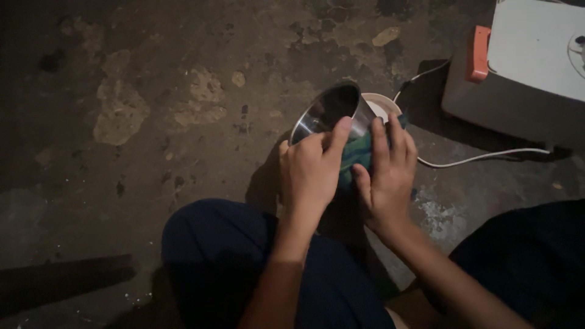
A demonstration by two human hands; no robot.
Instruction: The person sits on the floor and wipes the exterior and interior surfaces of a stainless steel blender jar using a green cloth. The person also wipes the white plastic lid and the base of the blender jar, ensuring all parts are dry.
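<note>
Steel cup (326, 113) tilted above the stained concrete floor (152, 122), left hand (311, 173) curled around its rim with thumb up. Right hand (390, 176) presses a green cloth (356, 155) against the cup's side, fingers flat. White cable (481, 158) and white appliance (530, 49) just beside.

I am looking down at a metal cup (329, 113) lying tilted at the centre of my view, its mouth facing eleven o'clock. My left hand (312, 170) is gripping it from seven o'clock, thumb lying along its rim. My right hand (390, 176) is sitting at five o'clock of the cup, pressing a cloth (356, 155) against its side, the cloth lying between the two hands. A round lid (381, 106) is showing just behind the cup at two o'clock. An appliance (524, 67) is standing on the floor (122, 122) well off at two o'clock, its cord (481, 158) trailing past my right hand. My knees are sitting at six o'clock.
</note>
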